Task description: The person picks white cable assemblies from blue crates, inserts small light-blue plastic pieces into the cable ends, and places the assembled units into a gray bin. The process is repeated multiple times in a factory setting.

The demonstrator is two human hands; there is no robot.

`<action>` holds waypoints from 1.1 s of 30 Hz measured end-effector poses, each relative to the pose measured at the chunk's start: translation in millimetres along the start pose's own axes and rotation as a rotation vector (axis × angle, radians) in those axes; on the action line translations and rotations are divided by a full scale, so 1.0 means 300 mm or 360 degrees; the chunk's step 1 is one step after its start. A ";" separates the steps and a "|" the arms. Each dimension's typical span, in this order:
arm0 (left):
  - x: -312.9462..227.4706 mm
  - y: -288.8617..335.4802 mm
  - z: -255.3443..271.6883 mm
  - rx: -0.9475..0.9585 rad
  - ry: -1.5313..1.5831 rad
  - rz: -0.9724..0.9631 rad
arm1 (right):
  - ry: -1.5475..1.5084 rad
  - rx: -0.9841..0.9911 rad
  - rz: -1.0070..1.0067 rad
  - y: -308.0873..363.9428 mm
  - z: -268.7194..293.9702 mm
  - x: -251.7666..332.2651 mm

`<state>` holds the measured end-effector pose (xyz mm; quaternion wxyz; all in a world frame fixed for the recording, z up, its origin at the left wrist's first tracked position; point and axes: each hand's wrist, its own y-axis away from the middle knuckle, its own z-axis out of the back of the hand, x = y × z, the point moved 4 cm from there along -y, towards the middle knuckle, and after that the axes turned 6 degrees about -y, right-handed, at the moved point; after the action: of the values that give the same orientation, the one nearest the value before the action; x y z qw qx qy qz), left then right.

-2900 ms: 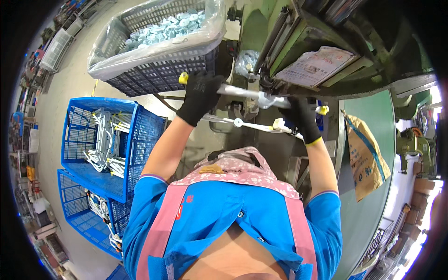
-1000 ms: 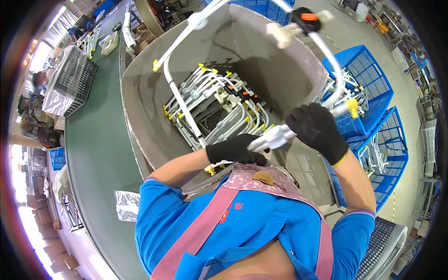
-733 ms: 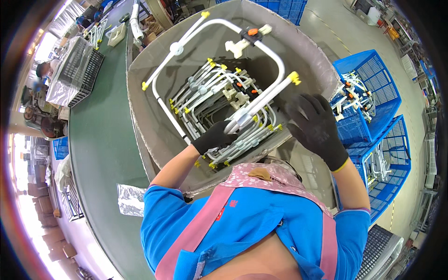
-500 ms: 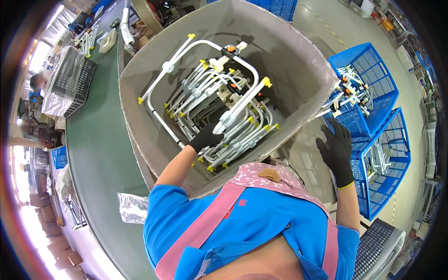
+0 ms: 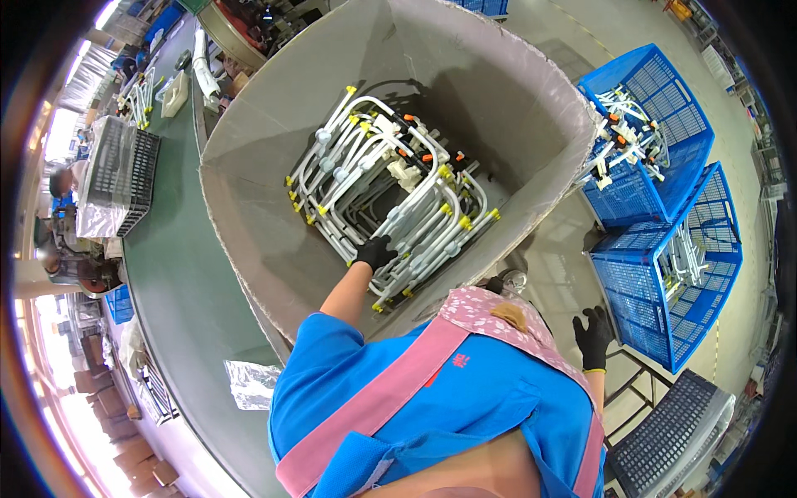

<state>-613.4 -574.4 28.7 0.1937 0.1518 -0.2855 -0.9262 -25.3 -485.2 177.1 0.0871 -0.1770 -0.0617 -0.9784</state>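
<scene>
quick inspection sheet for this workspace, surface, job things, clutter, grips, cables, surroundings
Surface: green table at left, partly bare
Job's things: white frames with yellow ends, piled in a grey bin
Clutter: shiny sheet on the table
Grips: left grip gloved, touching the frames; right grip gloved, fingers spread, holding nothing
Cables: nothing seen
Surroundings: two blue crates of parts at right; black crate lower right

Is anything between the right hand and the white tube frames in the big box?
Yes: the box's near wall. The right hand is outside it, while the white tube frames lie inside. The left hand is at them.
</scene>
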 end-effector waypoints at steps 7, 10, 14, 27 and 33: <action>-0.184 -0.044 0.017 0.0014 0.0205 -0.0349 | -0.0262 0.0151 -0.0085 0.092 -0.133 -0.087; -0.295 -0.032 0.130 -0.0190 0.0483 -0.0540 | -0.0382 0.0223 -0.0234 0.086 -0.144 -0.125; -0.491 0.020 0.386 -0.0446 0.0366 -0.0624 | -0.0379 0.0236 -0.0297 0.069 -0.156 -0.182; -1.543 0.351 0.701 -0.0780 0.0470 -0.1789 | -0.0637 0.0286 -0.0545 0.184 -0.178 -0.678; -1.920 0.241 0.456 -0.0312 0.0302 -0.1943 | -0.0649 0.0075 -0.0748 0.175 -0.025 -0.882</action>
<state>-140.9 -308.7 277.7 -0.3328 0.3506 -0.0427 -0.8743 226.3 -498.2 80.4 -0.1515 -0.3484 -0.1399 -0.9144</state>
